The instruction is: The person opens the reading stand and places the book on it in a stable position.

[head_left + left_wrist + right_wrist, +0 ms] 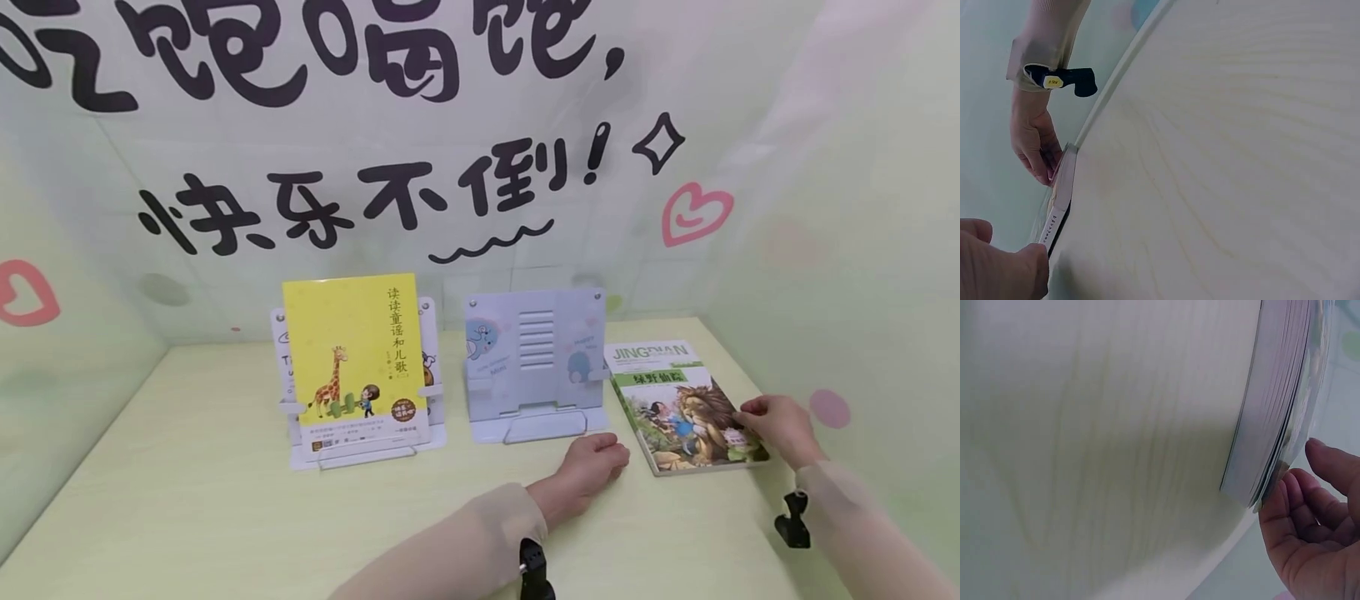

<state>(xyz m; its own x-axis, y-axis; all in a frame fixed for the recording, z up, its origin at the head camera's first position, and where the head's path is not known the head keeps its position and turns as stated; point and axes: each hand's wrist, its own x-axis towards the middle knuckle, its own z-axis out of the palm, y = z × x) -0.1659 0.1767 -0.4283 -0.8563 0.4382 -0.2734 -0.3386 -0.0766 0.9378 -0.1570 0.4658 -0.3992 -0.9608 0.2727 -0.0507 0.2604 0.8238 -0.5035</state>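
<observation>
A paperback book (678, 408), its cover showing a lion and a girl, lies flat on the table at the right. My right hand (780, 425) is at its right edge; in the right wrist view the curled fingers (1282, 503) meet the cover's edge near a corner, with the thumb raised over the cover. My left hand (585, 471) rests loosely curled and holds nothing, just left of the book. The pale blue book stand (536, 358) behind it bears no book. Left of that, a yellow book (352, 358) leans upright on a white stand (431, 333).
The pale wooden table (187, 500) is bounded by a back wall (450, 208) with large black lettering and side walls. The right wall (862, 292) stands close beside my right hand. Each wrist wears a black camera strap (793, 518).
</observation>
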